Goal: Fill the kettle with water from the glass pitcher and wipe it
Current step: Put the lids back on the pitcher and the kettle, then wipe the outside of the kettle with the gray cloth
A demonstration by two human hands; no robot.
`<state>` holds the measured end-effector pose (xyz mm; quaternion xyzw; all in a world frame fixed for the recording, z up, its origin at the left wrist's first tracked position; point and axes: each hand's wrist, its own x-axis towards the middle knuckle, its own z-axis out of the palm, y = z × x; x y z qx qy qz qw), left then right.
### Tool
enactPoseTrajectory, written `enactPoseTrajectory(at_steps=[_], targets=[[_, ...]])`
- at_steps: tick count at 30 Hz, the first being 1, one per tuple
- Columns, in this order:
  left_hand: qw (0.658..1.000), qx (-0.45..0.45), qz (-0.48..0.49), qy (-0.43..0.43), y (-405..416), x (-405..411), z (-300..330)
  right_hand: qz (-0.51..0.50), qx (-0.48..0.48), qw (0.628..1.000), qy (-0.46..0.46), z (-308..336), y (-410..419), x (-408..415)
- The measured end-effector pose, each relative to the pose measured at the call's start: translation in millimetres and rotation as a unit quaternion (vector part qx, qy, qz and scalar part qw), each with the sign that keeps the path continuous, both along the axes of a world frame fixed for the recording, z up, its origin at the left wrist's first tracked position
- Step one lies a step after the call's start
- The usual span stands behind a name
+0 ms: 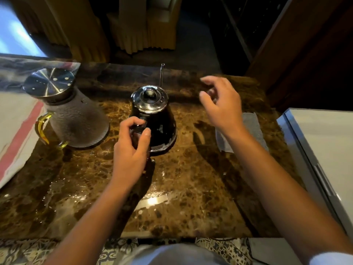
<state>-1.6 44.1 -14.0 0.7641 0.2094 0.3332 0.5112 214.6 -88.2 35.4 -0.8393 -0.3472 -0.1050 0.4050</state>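
left hand curled round kettle handle, steadying it mid-counter | right hand hovering beside lid, fingers loosely apart, likely reaching | glass pitcher left, cloth right

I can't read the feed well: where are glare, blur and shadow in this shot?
Head view: glare on the marble counter near the person; right hand motion-blurred, its shadow darkening the counter below; kettle dim, lid glinting; edges bowed by the wide lens.
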Motion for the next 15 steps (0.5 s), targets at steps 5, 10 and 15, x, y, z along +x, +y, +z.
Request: enactPoseTrajectory(at_steps=[5, 10, 15], targets=[[0.996, 0.027, 0.084, -0.013, -14, 16, -3, -0.059, -0.174, 0.982, 0.041, -68, -60, 48], [0.991, 0.048, 0.121, -0.005, -16, 20, -6, -0.094, -0.283, 0.951, 0.078, -114, -79, 68], [0.99, 0.033, 0.135, -0.001, -12, 21, -11, -0.116, -0.327, 0.935, 0.073, -138, -75, 74]])
